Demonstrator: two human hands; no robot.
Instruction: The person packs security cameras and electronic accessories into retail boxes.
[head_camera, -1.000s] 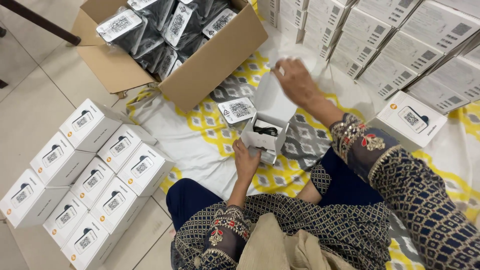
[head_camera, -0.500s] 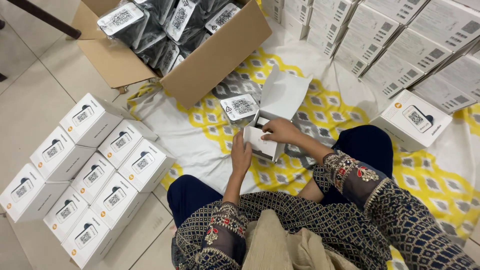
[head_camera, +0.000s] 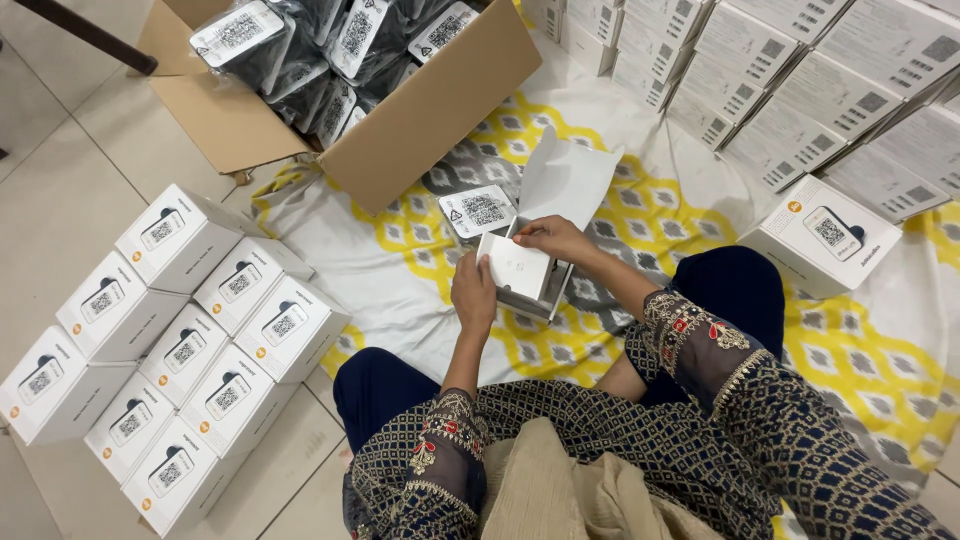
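Both hands pressing a white insert into a small open box

The small open box (head_camera: 528, 283) sits mid-sheet on the patterned sheet (head_camera: 400, 270); left hand (head_camera: 473, 295) grips its side, right hand (head_camera: 556, 238) pinches the white insert (head_camera: 520, 266) (lid flap raised behind). Closing calls for seating it flat.

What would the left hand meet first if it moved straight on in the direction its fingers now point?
The left hand points up and away from the person. Just beyond its fingers lies the small flat packet on the cloth, so it would probably meet that first, then the brown cardboard carton. Depth is hard to judge.
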